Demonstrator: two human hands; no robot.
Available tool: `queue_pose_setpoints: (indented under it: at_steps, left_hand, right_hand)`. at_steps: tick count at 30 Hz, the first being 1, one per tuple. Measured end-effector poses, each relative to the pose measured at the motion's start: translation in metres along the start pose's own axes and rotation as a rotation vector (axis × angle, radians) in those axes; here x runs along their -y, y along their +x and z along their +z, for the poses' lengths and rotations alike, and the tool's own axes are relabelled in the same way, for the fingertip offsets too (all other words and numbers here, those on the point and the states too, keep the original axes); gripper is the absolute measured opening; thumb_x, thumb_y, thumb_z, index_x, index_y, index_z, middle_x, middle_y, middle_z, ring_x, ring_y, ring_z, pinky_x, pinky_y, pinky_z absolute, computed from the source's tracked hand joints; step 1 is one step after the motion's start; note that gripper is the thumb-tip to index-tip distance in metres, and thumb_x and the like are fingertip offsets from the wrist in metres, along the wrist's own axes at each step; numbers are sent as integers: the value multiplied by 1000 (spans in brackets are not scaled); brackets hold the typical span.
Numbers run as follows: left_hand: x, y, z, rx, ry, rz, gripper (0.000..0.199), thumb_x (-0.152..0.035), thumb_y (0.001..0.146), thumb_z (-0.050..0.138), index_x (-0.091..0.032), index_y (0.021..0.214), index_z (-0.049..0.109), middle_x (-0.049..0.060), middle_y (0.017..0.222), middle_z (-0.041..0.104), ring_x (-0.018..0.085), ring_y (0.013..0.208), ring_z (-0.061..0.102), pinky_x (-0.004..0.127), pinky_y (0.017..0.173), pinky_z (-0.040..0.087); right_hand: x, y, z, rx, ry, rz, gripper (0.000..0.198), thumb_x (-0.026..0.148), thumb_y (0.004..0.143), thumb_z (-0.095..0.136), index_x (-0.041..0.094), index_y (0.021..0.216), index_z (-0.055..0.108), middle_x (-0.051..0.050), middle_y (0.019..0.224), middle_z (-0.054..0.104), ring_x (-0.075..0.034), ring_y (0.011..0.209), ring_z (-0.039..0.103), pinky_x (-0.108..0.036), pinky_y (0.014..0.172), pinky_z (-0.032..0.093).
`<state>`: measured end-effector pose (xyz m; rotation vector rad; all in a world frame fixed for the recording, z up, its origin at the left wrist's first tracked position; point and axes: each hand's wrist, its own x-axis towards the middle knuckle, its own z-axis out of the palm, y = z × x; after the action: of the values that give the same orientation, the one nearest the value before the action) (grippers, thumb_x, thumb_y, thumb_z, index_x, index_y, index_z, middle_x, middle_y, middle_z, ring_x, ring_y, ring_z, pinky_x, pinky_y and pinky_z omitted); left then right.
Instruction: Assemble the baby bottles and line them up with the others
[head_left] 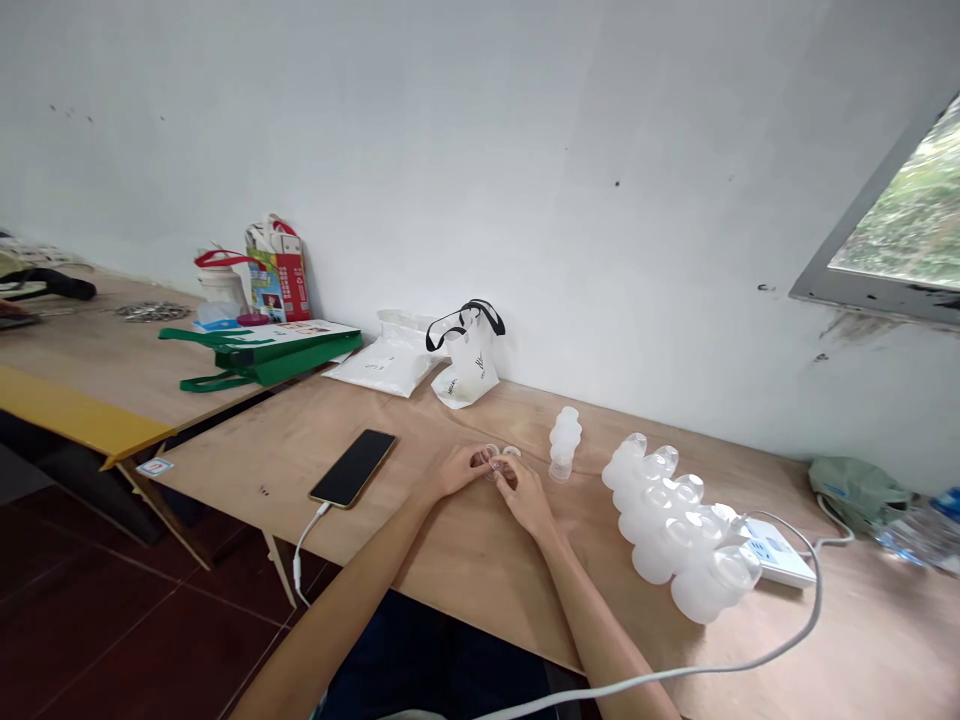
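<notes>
Hands, shown bare and meeting over the table (442, 540), form the centre of the clock, with 12 o'clock pointing toward the wall (525, 150). Left hand (459, 471): fingers curled, thumb and fingertips nearly closed about a small clear plastic piece (491, 452). Right hand (526, 494): thumb and fingers bent in a narrow pinch at the same piece; whether it grips or merely touches cannot be told. A pale ring-like part (511, 451) lies just beyond the right fingertips, at 1 o'clock. The step in hand appears to be fine two-handed handling of the clear piece; the next move probably calls for light, steady fingertip pressure, since thin plastic may flex or slip.

Between 2 and 3 o'clock lies a small translucent stack (565, 440); between 3 and 4, a larger group of translucent stacks (660, 540), with a white power strip (784, 555) behind it. A phone (352, 468) lies at 9 o'clock, a green bag (285, 350) farther off at 10, and a white bag with black handles (474, 365) near 12. Chief hindrance: the white cable (720, 667), which sweeps from 4 o'clock toward 6, across the right forearm.
</notes>
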<state>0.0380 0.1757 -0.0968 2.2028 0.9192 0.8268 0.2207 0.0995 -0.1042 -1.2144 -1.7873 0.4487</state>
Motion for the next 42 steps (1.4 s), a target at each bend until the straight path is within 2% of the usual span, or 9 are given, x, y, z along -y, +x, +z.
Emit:
queue_pose_setpoints:
  at_steps: [16, 22, 29, 36, 42]
  left_hand:
    - [-1, -1, -1, 4, 3, -10, 36, -54, 95, 58, -20, 87, 70, -1, 75, 67, 19, 70, 59, 26, 66, 40]
    - [-2, -2, -2, 15, -22, 7, 42, -58, 96, 55, -20, 93, 71, 0, 77, 67, 20, 71, 59, 27, 65, 40]
    - [-2, -1, -2, 0, -33, -9, 42, -59, 94, 59, -19, 87, 70, 0, 75, 67, 20, 70, 58, 27, 65, 39]
    - [3, 0, 0, -39, -63, -29, 32, -51, 91, 62, -20, 90, 70, 0, 77, 67, 19, 70, 57, 27, 65, 41]
    - [4, -2, 1, -29, -91, -23, 26, -38, 85, 69, -18, 102, 71, 0, 75, 63, 18, 67, 56, 26, 64, 42]
  right_hand:
    - [5, 0, 0, -15, 24, 5, 29, 28, 92, 50, 26, 116, 65, -5, 117, 70, -24, 105, 69, -39, 95, 55]
    - [6, 0, 4, -77, 40, 24, 27, 30, 96, 50, 26, 119, 64, -5, 119, 71, -22, 102, 70, -36, 90, 57]
    - [2, -2, 4, -202, -18, 106, 36, 40, 97, 53, 22, 129, 53, -9, 115, 69, -26, 101, 68, -42, 91, 54]
    - [5, -4, 6, -150, -89, 118, 40, 43, 97, 53, 23, 131, 49, -7, 114, 67, -25, 94, 67, -41, 86, 54]
    - [5, -5, 6, -73, -113, 104, 41, 37, 93, 53, 24, 132, 48, -4, 102, 65, -22, 74, 65, -38, 76, 54]
